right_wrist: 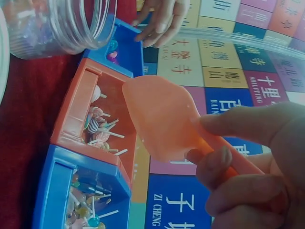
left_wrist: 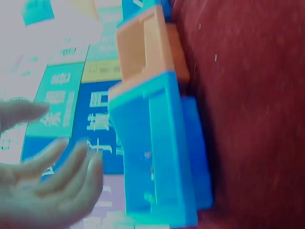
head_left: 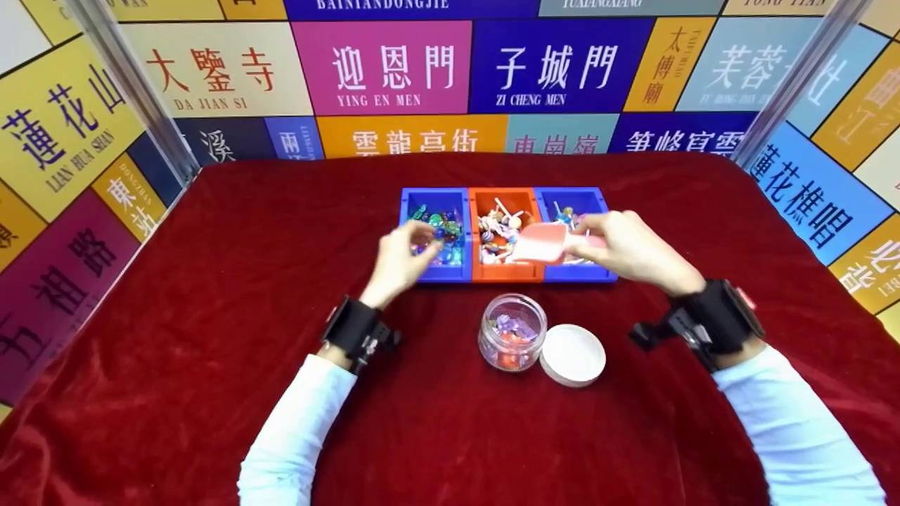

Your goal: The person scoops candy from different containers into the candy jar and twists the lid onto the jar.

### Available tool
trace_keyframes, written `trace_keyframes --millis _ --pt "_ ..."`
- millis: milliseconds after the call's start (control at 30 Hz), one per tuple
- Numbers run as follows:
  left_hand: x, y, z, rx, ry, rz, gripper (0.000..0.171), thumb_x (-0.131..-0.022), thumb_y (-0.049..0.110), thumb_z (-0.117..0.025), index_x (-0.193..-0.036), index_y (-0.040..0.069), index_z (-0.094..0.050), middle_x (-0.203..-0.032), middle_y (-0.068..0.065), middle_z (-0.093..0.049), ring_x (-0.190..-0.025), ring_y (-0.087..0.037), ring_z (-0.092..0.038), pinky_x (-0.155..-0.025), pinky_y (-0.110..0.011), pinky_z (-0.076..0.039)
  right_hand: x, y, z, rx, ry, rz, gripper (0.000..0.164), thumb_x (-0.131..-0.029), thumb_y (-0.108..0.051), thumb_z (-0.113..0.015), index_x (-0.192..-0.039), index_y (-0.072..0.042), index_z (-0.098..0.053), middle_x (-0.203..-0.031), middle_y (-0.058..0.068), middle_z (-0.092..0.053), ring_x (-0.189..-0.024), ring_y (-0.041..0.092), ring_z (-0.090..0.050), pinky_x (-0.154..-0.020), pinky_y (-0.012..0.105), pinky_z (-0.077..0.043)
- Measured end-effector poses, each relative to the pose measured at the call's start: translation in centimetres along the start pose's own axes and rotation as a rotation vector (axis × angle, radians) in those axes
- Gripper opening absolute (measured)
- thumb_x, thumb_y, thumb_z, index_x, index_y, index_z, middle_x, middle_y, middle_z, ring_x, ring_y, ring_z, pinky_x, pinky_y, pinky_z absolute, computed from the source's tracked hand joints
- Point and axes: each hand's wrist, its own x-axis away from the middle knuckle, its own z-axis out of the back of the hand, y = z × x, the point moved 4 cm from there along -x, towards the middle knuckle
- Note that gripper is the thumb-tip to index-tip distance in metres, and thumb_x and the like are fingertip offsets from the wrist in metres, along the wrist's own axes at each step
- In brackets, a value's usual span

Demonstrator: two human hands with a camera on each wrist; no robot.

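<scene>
A pink scoop (head_left: 540,243) is gripped by its handle in my right hand (head_left: 633,247), over the orange and right blue bins. Its blade looks bare in the right wrist view. My left hand (head_left: 406,256) hovers by the left blue bin (head_left: 409,200), fingers loosely bent and holding nothing. That bin has green, blue and purple glassy pieces (head_left: 441,228). Small lollipop-like pieces (head_left: 500,228) lie in the orange bin (head_left: 501,274), and similar ones (right_wrist: 90,205) in the right blue bin (head_left: 598,200).
In front of the bins stands an open clear jar (head_left: 492,351) with purple and orange pieces inside. A white lid (head_left: 573,355) lies to its right. Red cloth (head_left: 211,316) covers the table, and a wall of printed signs (head_left: 401,67) rises behind.
</scene>
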Motion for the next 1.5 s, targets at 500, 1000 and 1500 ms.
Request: trace_keyframes --millis 500,1000,1500 --pt "-0.6 -3.7 0.5 -0.155 -0.002 0.297 0.045 -0.087 0.009 -0.053 -0.126 -0.009 -0.039 -0.121 -0.027 -0.049 -0.114 -0.035 -0.046 -0.099 -0.037 -0.035 -5.2 -1.0 -2.7 0.213 -0.126 -0.071 0.016 -0.078 -0.016 -0.063 -0.084 -0.005 -0.072 -0.07 0.01 -0.065 -0.058 0.023 -0.054 -0.047 0.036 -0.044" --pt "-0.9 -4.1 -0.1 -0.189 -0.028 0.333 0.043 -0.087 -0.001 -0.048 -0.128 -0.008 -0.04 -0.118 -0.026 -0.053 -0.112 -0.033 -0.049 -0.097 -0.036 -0.037 -6.5 -4.2 -5.2 0.59 -0.062 0.128 0.012 -0.074 0.004 -0.054 -0.068 0.001 -0.064 -0.065 0.018 -0.06 -0.059 0.034 -0.058 -0.047 0.046 -0.048" --pt "-0.7 -4.1 -0.1 -0.193 -0.011 0.271 0.043 -0.083 -0.006 -0.048 -0.125 -0.008 -0.043 -0.108 -0.026 -0.058 -0.105 -0.035 -0.053 -0.092 -0.039 -0.041 -7.3 -2.9 -7.1 0.489 -0.112 0.03 0.012 -0.079 0.0 -0.052 -0.074 0.003 -0.063 -0.073 0.022 -0.061 -0.067 0.037 -0.059 -0.053 0.048 -0.049"
